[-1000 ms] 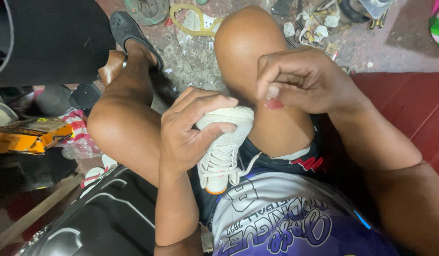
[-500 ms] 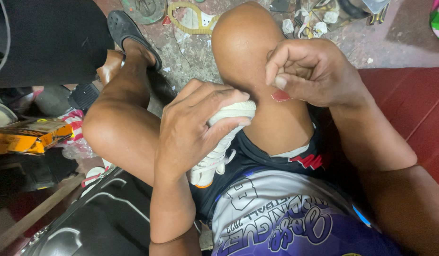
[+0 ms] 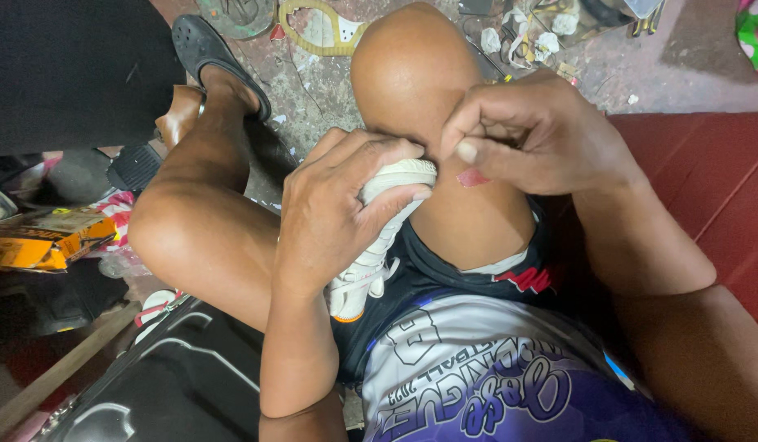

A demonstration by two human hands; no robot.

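Sneaker point(image 3: 379, 245), a white lace-up, sits mid-frame between the bare knees, tucked further under the left hand point(image 3: 338, 221) than a second ago, toe up against the right knee. That hand wraps the toe, fingers clamped on it. Right hand point(image 3: 534, 135), upper centre, has closed in on the toe, thumb and fingers pinched together; whether they hold anything I can't tell.

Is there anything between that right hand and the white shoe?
Nothing visible. The right hand is pinched at the toe of the white shoe, which the left hand grips between the knees; whether its fingertips touch the shoe I cannot tell.
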